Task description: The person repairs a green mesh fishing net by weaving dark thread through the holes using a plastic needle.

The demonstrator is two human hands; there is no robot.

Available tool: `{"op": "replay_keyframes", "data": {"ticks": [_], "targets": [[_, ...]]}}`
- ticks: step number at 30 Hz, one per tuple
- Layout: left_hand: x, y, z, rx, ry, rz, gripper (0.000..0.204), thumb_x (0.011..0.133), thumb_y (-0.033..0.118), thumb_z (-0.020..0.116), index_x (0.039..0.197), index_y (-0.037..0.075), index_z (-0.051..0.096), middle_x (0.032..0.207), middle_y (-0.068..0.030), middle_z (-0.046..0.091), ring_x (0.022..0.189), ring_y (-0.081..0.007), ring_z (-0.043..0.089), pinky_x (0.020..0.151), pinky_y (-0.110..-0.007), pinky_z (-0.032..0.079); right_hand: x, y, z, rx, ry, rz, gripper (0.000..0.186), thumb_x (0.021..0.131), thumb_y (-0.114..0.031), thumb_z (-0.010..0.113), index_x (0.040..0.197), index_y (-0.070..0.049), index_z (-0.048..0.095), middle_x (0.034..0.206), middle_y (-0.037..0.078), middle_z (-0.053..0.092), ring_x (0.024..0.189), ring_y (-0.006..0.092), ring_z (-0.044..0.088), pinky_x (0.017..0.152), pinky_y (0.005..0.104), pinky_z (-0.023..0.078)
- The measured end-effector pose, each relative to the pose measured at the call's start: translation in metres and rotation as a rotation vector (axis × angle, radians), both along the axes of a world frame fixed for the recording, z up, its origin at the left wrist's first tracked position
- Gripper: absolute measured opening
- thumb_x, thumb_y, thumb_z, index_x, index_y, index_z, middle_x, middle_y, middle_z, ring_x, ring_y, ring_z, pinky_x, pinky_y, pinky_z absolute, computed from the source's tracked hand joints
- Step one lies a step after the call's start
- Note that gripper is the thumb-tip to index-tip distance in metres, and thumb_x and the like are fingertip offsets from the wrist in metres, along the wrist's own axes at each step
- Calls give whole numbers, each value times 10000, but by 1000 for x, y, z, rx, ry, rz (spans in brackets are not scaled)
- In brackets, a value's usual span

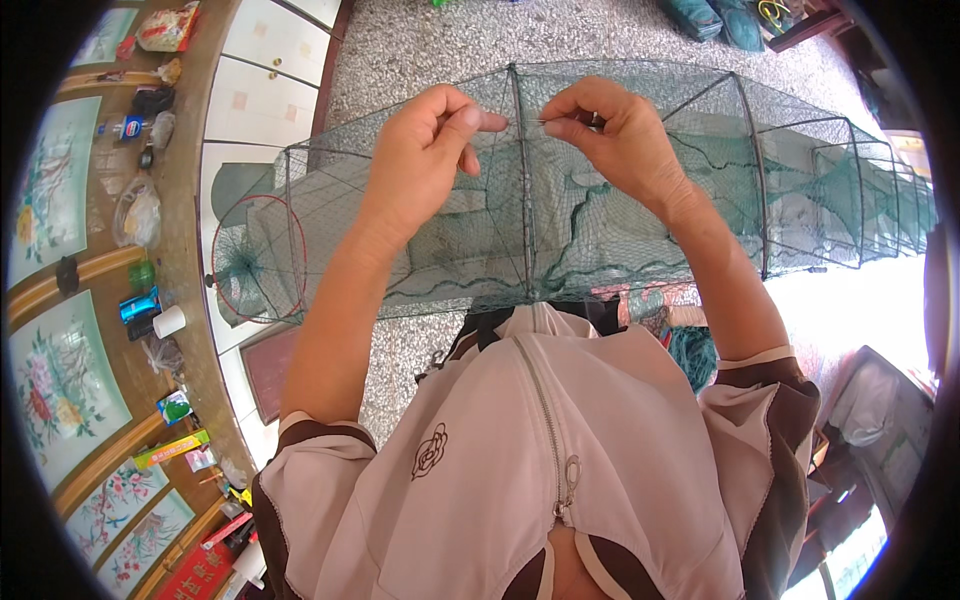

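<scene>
A long green mesh fish trap [620, 200] with dark rib frames stretches across in front of me. My left hand [420, 150] is closed in a pinch just left of one upright rib [522, 170], its index finger pointing at that rib. Whatever lies between its thumb and finger is too small to make out. On the other side of the rib, my right hand [615, 130] pinches a thin, needle-like piece [535, 121] between thumb and forefinger. Its tip points toward the rib. A ring shows on this hand.
At the trap's left end is a red hoop [304, 245]. Along the left stands a wooden cabinet with a bottle [128, 127], a white cup [169, 321] and packets on it. Dark green bundles [700, 18] lie on the speckled floor at the far right. Green cord [692, 355] hangs near my right arm.
</scene>
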State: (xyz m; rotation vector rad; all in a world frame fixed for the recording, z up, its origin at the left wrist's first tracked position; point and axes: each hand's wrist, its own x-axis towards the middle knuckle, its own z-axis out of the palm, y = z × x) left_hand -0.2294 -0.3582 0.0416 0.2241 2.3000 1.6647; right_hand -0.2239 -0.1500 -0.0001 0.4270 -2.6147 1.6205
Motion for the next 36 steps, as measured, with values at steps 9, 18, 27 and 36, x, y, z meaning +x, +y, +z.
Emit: {"op": "replay_keyframes", "data": {"ticks": [9, 18, 27, 36], "targets": [[-5, -12, -13, 393, -175, 184, 124, 955, 121, 456, 875, 43, 509, 823, -67, 597, 628, -71, 520, 463, -195, 359, -5, -31, 6, -29, 388, 21, 111, 758, -124, 723, 814, -73, 641, 838, 33, 542, 748, 153, 548, 633, 273, 452], [0, -7, -8, 369, -181, 184, 82, 939, 86, 475, 888, 38, 520, 826, -51, 583, 625, -79, 515, 514, -202, 392, -4, -44, 17, 105, 495, 16, 137, 717, -127, 743, 829, -122, 664, 818, 30, 561, 760, 192, 548, 644, 308, 462], [13, 18, -16, -86, 573, 61, 32, 884, 67, 559, 894, 42, 542, 802, -35, 520, 707, -140, 523, 646, -276, 442, 12, -41, 104, -536, 449, 184, 84, 785, -108, 697, 855, -82, 659, 828, 14, 595, 748, 132, 546, 643, 250, 443], [17, 34, -19, -140, 430, 33, 171, 832, 75, 640, 954, 54, 522, 814, -30, 502, 658, -111, 476, 602, -247, 431, 23, 63, 123, -561, 408, -96, 65, 798, -91, 681, 853, -79, 648, 810, 14, 592, 720, 117, 535, 615, 238, 434]]}}
